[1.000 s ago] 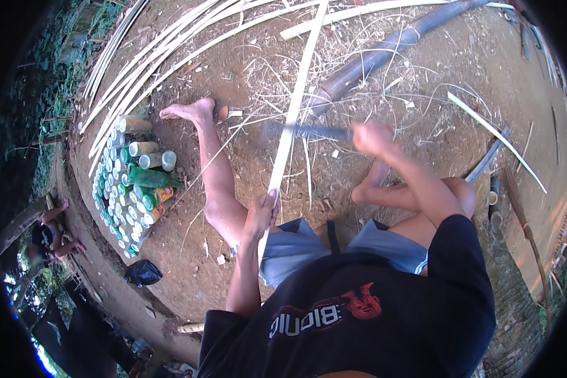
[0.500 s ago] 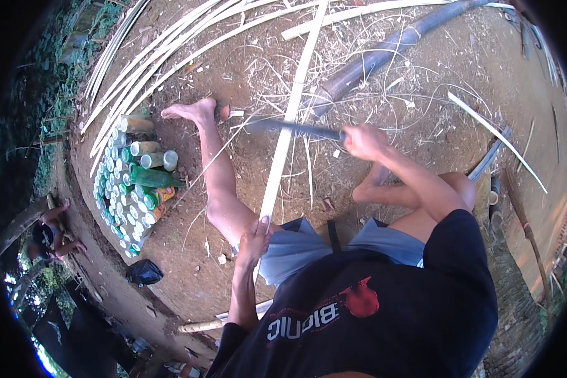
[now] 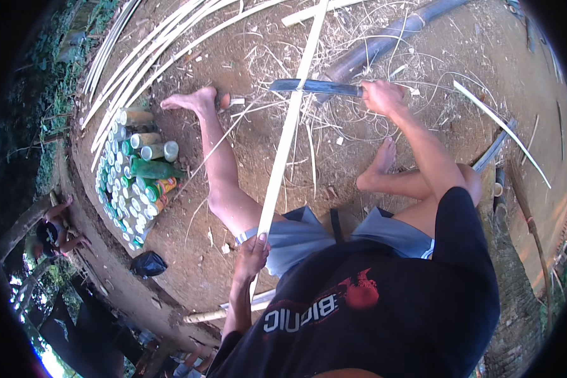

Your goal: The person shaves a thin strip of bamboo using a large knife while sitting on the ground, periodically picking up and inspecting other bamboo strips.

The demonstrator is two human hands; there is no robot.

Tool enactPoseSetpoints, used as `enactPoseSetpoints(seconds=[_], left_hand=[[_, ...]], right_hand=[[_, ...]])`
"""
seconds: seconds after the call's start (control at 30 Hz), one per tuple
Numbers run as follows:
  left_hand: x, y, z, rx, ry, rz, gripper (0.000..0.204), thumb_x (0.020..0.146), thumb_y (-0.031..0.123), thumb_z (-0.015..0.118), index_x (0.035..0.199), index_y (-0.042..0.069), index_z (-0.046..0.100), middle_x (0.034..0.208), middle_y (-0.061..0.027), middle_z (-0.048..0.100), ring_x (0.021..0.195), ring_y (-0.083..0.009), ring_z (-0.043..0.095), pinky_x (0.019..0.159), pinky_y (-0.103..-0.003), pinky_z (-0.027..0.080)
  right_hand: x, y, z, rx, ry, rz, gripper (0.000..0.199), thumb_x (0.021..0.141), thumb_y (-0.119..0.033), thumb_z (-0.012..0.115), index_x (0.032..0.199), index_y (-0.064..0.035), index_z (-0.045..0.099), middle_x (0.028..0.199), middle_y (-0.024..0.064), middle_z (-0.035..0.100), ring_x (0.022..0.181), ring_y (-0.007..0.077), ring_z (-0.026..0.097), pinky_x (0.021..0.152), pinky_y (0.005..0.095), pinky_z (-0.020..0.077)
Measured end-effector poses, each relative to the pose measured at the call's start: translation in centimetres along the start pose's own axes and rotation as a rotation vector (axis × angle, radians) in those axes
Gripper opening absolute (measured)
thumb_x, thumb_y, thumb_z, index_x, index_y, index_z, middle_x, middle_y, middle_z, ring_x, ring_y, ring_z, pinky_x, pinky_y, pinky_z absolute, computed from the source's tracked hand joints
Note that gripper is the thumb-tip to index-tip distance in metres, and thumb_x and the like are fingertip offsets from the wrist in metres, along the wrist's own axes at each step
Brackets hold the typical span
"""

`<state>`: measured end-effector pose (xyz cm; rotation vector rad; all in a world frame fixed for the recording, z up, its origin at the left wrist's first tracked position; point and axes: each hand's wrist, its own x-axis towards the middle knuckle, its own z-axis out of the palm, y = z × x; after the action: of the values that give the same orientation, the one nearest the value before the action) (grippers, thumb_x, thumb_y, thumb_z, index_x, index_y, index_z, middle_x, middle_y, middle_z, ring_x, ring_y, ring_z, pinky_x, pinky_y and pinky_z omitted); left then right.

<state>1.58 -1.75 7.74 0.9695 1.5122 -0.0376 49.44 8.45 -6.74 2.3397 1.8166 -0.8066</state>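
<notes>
The right hand [image 3: 379, 96] is closed around the handle of a long knife [image 3: 315, 86], its blade lying across a pale bamboo strip [image 3: 288, 135]. The left hand [image 3: 253, 251] clasps that strip's near end by the knee. The strip runs over the dirt ground [image 3: 246, 57] toward its far edge.

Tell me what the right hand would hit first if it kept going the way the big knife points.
Probably the pale bamboo strip: the right hand holds the knife with its blade pointing left and crossing the strip. Beyond lies the bare left foot, though depth is unclear.

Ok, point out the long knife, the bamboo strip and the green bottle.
long knife [image 3: 315, 87], head view, middle of the dark blade.
bamboo strip [image 3: 288, 135], head view, pale face midway along its length.
green bottle [image 3: 157, 170], head view, its body.
</notes>
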Motion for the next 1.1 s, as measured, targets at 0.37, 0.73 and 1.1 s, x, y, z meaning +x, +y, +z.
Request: enactPoseSetpoints(seconds=[0.37,0.73,1.1], left_hand=[[3.5,-2.0,-0.1,0.741,0.348,0.441,0.036,0.098,0.03,0.051,0.105,-0.004,0.063,0.09,-0.0238,0.064,0.08,-0.0403,0.061,0.075,-0.046,0.049],[17.7,7.5,3.8,-0.025,-0.038,0.246,0.036,0.1,0.031,0.049,0.097,-0.004,0.059,0.073,-0.0097,0.061,0.059,-0.0136,0.056,0.053,-0.03,0.047],[10.1,8.1,2.6,-0.204,-0.114,0.084,0.036,0.103,0.03,0.045,0.08,0.004,0.055,0.055,0.0026,0.043,0.042,-0.0073,0.039,0.04,-0.023,0.034]], right_hand=[[0.7,-2.5,2.6,0.54,-0.255,0.021,0.019,0.08,-0.021,0.069,0.08,-0.0036,0.061,0.065,0.0107,0.06,0.063,0.0239,0.061,0.062,0.0376,0.0479],[-4.9,-8.5,2.9,0.439,-0.165,0.029,0.009,0.088,-0.013,0.056,0.087,-0.0051,0.059,0.056,0.0007,0.052,0.046,0.0133,0.049,0.044,0.0318,0.0428],[-5.1,-6.3,1.8,0.112,0.013,-0.159,0.011,0.086,-0.016,0.057,0.093,-0.0122,0.063,0.059,0.0052,0.063,0.047,0.0216,0.06,0.043,0.042,0.0468]])
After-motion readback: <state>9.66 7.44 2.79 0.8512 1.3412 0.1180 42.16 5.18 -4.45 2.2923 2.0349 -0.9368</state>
